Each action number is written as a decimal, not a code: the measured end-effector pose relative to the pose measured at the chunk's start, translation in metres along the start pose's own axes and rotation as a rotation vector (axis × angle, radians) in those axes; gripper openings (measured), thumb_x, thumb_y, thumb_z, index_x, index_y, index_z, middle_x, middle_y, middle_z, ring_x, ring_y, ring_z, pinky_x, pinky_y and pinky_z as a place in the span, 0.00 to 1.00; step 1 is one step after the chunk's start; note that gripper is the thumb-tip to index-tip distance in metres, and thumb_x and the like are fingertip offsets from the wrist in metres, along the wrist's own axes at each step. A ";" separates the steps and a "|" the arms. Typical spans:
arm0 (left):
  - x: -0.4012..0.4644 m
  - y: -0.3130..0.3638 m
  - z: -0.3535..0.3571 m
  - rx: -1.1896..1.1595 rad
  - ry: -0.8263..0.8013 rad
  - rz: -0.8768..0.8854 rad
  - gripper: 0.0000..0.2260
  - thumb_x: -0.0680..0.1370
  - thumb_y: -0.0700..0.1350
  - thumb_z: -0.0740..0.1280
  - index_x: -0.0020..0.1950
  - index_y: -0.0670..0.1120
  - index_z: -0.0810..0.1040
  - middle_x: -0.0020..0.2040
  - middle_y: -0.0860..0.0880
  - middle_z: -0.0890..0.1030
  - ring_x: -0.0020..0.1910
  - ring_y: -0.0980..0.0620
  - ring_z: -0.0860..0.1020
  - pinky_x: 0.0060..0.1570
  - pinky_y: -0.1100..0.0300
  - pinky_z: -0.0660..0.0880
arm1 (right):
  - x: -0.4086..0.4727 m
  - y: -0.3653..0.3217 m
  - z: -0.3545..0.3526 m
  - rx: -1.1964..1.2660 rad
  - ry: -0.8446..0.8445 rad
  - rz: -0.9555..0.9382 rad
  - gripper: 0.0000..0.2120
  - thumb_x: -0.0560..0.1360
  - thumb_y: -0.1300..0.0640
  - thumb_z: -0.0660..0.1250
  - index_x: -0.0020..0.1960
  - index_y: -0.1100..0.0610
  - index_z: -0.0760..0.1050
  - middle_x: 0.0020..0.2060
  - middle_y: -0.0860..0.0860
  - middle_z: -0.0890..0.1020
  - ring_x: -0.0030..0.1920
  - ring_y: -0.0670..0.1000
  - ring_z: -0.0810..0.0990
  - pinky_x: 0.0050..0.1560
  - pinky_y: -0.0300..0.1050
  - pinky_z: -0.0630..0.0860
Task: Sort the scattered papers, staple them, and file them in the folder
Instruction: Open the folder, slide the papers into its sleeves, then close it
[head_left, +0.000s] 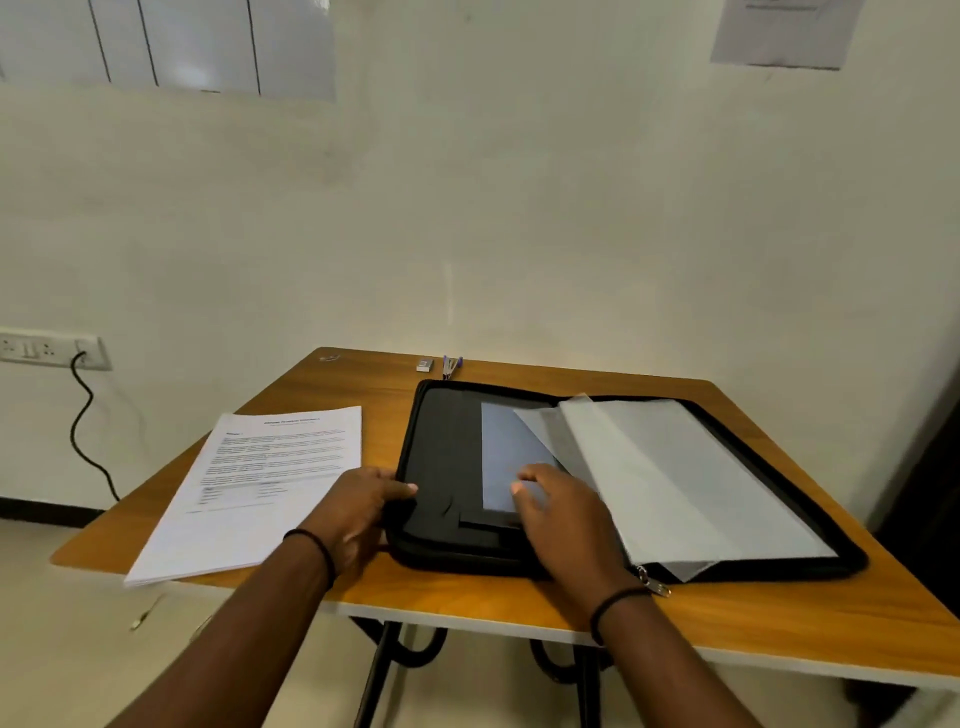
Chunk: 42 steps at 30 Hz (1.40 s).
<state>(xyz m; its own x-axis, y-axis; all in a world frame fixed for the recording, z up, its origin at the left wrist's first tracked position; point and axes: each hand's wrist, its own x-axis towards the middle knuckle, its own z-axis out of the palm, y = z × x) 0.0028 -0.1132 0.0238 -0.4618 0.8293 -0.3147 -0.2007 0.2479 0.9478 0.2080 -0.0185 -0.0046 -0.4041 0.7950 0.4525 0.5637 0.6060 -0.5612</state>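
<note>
Folder (447, 467) lies unzipped, spread flat across right half of tabletop (779, 613), so sleeves accessible.

Left hand (358, 504) at folder's left edge, thumb over rim: grip pinches edge, apparently steadying it.

Right hand (561, 514) inside folder, fingers loosely curved on grey sheet (509, 441); grip holds nothing, likely parting sleeves.

Papers (260, 483) squared in stack near left edge, overhanging front.

Stapler (451, 366) idle at far edge.

Judgement: filing pending.
</note>
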 end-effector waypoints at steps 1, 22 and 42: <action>0.002 -0.002 0.001 -0.003 0.018 0.007 0.07 0.80 0.35 0.64 0.57 0.37 0.78 0.51 0.36 0.84 0.51 0.37 0.83 0.53 0.42 0.81 | 0.001 0.009 -0.005 -0.050 -0.051 0.011 0.14 0.81 0.47 0.61 0.62 0.51 0.78 0.57 0.47 0.82 0.57 0.48 0.79 0.58 0.40 0.74; 0.030 -0.011 -0.004 0.181 0.121 0.029 0.07 0.79 0.34 0.64 0.56 0.37 0.79 0.53 0.36 0.82 0.52 0.35 0.82 0.55 0.41 0.79 | 0.057 0.155 -0.115 -0.932 -0.084 0.609 0.26 0.81 0.47 0.52 0.78 0.50 0.59 0.80 0.58 0.50 0.78 0.64 0.46 0.71 0.75 0.41; 0.046 -0.017 0.058 1.401 0.297 0.548 0.28 0.80 0.62 0.60 0.77 0.55 0.62 0.76 0.45 0.65 0.76 0.42 0.60 0.70 0.43 0.64 | 0.058 0.162 -0.083 -0.513 -0.360 0.396 0.25 0.81 0.36 0.46 0.75 0.41 0.60 0.77 0.50 0.61 0.78 0.59 0.55 0.72 0.72 0.48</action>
<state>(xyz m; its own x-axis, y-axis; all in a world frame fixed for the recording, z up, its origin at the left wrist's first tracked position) 0.0347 -0.0502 -0.0041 -0.3901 0.8886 0.2414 0.9178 0.3543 0.1792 0.3354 0.1234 -0.0114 -0.2618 0.9649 -0.0214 0.9465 0.2524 -0.2010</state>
